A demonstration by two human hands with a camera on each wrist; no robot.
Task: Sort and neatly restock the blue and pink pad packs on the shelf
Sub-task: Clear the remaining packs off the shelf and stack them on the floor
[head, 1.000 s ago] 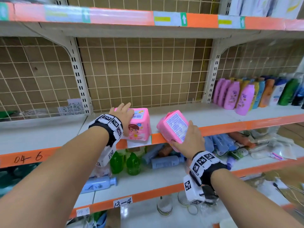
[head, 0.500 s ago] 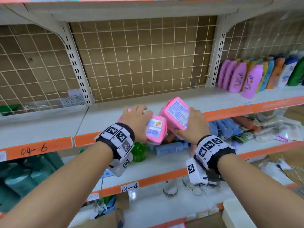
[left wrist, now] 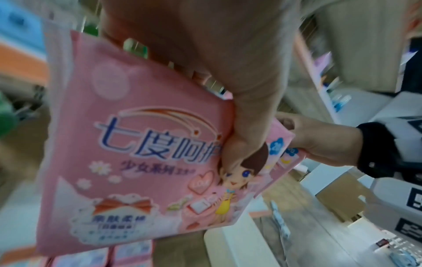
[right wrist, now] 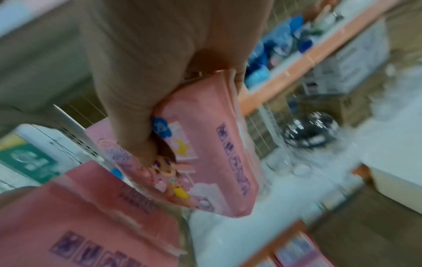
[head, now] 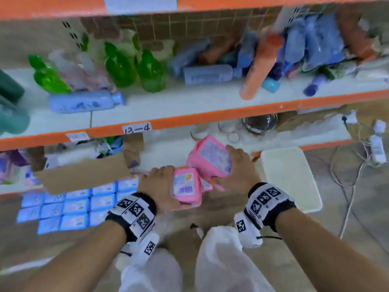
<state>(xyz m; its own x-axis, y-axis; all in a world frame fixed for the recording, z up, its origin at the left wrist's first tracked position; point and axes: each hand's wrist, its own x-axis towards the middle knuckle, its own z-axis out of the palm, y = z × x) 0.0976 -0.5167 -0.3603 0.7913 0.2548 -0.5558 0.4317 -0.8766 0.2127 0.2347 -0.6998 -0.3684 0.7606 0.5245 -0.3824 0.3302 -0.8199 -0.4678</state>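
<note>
Pink packs are held one in each hand, low in front of the shelf (head: 189, 121) labelled 13-4. Left pack (head: 186, 187) is gripped by the left hand (head: 156, 186), fingers curled round its far side, barcode face up; in the left wrist view the thumb (left wrist: 242, 144) is seen pressed on the printed front (left wrist: 128, 162). Right pack (head: 210, 158) is gripped by the right hand (head: 236, 169), fingers wrapped over its upper edge, label face tilted up toward the shelf. In the right wrist view the thumb (right wrist: 141, 144) is laid on the cartoon print of that pack (right wrist: 205, 153). The two packs are touching, right one just above and behind the left.

Blue packs (head: 69, 207) are laid in rows in an open cardboard box (head: 84, 175), below the shelf and left of the hands. A white tray (head: 292, 178) is set on the floor, right of the hands. On the shelf itself, green bottles (head: 134, 68), a lying blue bottle (head: 86, 101) and a leaning orange bottle (head: 261, 66) are noted, all blurred.
</note>
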